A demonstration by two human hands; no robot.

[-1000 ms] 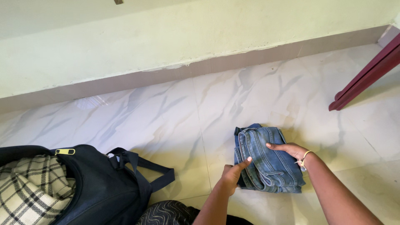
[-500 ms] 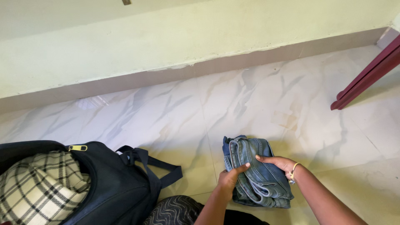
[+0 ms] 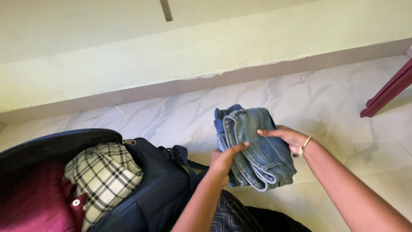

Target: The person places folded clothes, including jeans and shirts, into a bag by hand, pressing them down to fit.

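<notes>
Gripping folded blue jeans (image 3: 257,148) both sides: left hand (image 3: 223,161) clamped on near edge, right hand (image 3: 288,138) on top. Jeans folded, held above marble floor (image 3: 334,103), not yet packed. Open navy bag (image 3: 150,189) just left, checked cloth (image 3: 103,176) and maroon shirt (image 3: 38,202) inside.

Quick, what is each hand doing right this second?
Left hand: closed on the near edge of the folded blue jeans, thumb on top.
Right hand: gripping the same jeans from the other side, fingers across the top.
</notes>
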